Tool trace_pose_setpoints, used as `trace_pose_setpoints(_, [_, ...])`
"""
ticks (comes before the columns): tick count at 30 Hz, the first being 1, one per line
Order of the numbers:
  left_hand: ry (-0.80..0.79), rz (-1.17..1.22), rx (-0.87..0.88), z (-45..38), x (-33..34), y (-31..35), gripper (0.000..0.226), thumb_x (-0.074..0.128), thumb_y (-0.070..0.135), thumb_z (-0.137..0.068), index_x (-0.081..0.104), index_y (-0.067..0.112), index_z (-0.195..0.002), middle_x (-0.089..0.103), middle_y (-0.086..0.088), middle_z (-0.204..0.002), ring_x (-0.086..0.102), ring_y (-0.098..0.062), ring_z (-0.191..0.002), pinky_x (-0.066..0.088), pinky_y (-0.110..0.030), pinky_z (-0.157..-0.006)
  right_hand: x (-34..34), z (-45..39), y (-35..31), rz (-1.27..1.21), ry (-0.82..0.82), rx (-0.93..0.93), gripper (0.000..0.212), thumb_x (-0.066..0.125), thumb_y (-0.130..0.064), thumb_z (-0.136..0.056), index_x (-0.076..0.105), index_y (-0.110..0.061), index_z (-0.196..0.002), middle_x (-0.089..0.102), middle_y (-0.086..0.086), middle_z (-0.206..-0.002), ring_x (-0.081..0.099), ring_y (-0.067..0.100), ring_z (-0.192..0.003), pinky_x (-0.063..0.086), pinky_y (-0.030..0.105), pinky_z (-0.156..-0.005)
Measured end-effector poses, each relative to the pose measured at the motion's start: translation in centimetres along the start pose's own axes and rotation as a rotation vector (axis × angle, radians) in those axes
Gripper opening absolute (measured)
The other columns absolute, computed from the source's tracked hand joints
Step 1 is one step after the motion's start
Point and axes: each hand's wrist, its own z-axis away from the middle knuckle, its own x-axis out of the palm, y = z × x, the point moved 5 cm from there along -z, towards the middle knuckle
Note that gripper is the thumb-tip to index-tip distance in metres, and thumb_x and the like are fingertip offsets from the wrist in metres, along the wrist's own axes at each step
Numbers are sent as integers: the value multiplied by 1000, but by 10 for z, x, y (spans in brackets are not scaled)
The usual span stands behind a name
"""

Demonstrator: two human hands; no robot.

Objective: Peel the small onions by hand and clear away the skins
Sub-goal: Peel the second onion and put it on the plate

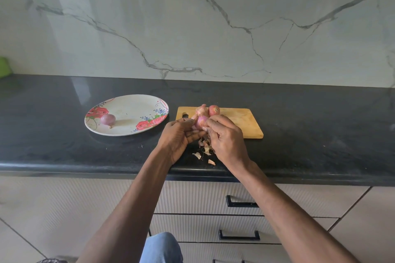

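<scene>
A small pinkish onion (201, 122) is held above the black counter between both hands. My left hand (178, 139) cups it from the left with curled fingers. My right hand (224, 137) pinches its right side, fingers curled at the skin. Two unpeeled onions (207, 110) sit on the wooden cutting board (243, 120) just behind my hands. One peeled purple onion (108, 119) lies on the floral plate (130, 111) to the left. Loose onion skins (204, 149) lie scattered on the counter below my hands.
The black counter (64, 147) runs wide left and right, its front edge just under my wrists. A marble wall stands behind. Drawers with black handles (241, 204) are below. A green object (4, 67) peeks in at the far left.
</scene>
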Motion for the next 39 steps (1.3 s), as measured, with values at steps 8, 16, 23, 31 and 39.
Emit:
trace_pose_setpoints(8, [-2, 14, 12, 2, 2, 1, 11, 55, -1, -99, 63, -8, -100, 71, -22, -85, 73, -28, -72, 63, -31, -66, -5, -3, 2, -45, 52, 92, 25, 77, 3, -82, 75, 0, -107, 69, 10, -103, 65, 19, -97, 56, 28, -86])
trace_pose_setpoints(16, [6, 4, -2, 2, 1, 1, 12, 54, -1, -99, 61, -8, -103, 71, -22, -87, 73, -28, -75, 64, -33, -72, -1, -2, 4, -9, 23, 72, 14, 75, 5, -84, 76, 0, -97, 71, 6, -95, 66, 18, -86, 58, 34, -76])
trace_pose_setpoints(23, [15, 22, 11, 2, -1, 1, 15, 56, 5, -99, 62, -7, -106, 72, -24, -92, 73, -28, -77, 63, -32, -75, -4, -2, 0, -9, 25, 99, 13, 70, 5, -87, 71, 2, -99, 67, 11, -102, 65, 25, -97, 58, 37, -83])
trace_pose_setpoints(31, [-15, -71, 35, 5, 3, 2, 8, 58, 4, -98, 62, -3, -99, 72, -19, -84, 72, -26, -68, 63, -31, -66, -6, -4, 2, -39, 14, 139, 23, 74, 5, -84, 75, 0, -107, 65, 10, -102, 65, 24, -103, 55, 25, -92])
trace_pose_setpoints(39, [-7, -168, 57, 5, 3, 3, 9, 61, 7, -97, 61, 3, -89, 69, -16, -75, 68, -24, -62, 58, -29, -60, -2, -5, 1, -48, -13, 98, 16, 74, 6, -83, 75, 0, -99, 68, 10, -97, 65, 20, -96, 52, 21, -94])
